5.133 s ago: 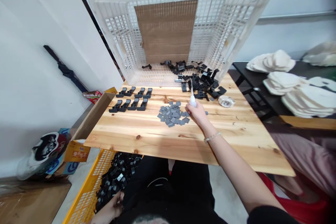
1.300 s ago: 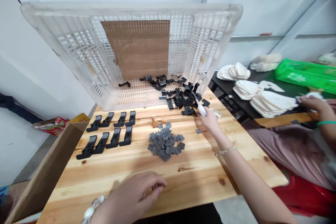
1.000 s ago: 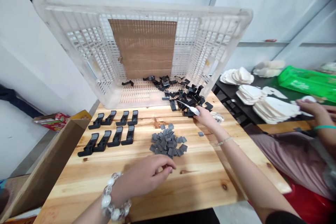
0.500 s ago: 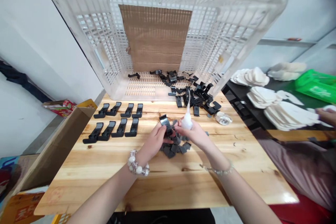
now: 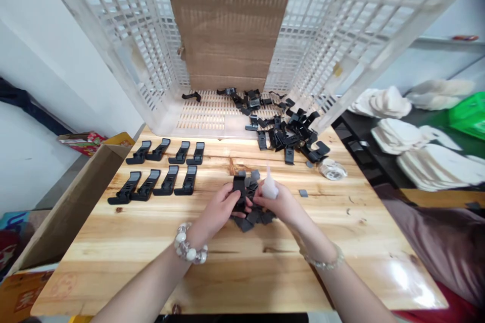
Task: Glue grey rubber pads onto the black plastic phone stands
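A black plastic clip [image 5: 239, 193] is held upright in my left hand [image 5: 222, 205], the thumb across its face. Beside it, my right hand [image 5: 278, 202] grips a small white bottle [image 5: 269, 187] with its narrow tip pointing up. Dark grey square pads [image 5: 252, 218] lie in a loose pile under and between my hands. Two rows of black clips [image 5: 165, 180] stand on the left part of the wooden table [image 5: 151, 247]. More black clips [image 5: 288, 133] are heaped at the table's back right and into the crate.
A white plastic crate [image 5: 147, 55] lies on its side at the back, with cardboard [image 5: 229, 28] inside. A tape roll [image 5: 332, 169] sits at right. White pieces [image 5: 439, 166] and a green bag [image 5: 468, 116] are on a dark side table. A person's sleeve shows at right.
The view has shifted closer to the crate. The clip in my left hand is now upright, its dark face showing. The other person's hand at the right edge has left the view.
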Tool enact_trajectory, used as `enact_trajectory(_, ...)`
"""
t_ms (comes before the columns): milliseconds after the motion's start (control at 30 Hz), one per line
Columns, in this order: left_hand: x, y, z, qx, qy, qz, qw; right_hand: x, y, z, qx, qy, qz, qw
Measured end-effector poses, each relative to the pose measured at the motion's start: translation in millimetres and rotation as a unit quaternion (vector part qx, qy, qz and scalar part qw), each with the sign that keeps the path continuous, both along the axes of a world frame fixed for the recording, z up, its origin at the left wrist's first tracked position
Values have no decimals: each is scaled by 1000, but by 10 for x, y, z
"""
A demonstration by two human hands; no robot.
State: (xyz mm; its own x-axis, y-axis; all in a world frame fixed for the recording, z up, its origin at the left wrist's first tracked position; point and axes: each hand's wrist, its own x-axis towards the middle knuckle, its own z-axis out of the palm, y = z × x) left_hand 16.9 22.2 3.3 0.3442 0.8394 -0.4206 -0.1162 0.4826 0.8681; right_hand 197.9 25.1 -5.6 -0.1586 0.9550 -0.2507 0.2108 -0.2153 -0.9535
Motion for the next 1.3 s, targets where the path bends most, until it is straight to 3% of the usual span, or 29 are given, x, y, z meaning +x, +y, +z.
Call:
enact_trajectory(167, -8, -22, 24, 11, -15, -51, 999, 94, 17, 110, 11, 128, -38, 991)
enact_trajectory(300, -6, -39, 28, 42, -36, -61, 997, 84, 3, 141, 8, 133, -29, 991)
enact_trajectory(633, 12, -36, -69, 97, -3, 4, 995, 4, -38, 87, 4, 215, -7, 976)
enact_trajectory(1000, -13, -36, 18, 131, 22, 13, 991, -2, -65, 101, 28, 205, -12, 978)
enact_trajectory(1300, -26, -85, 38, 225, 81, -7, 971, -16, -63, 10, 6, 196, 8, 981)
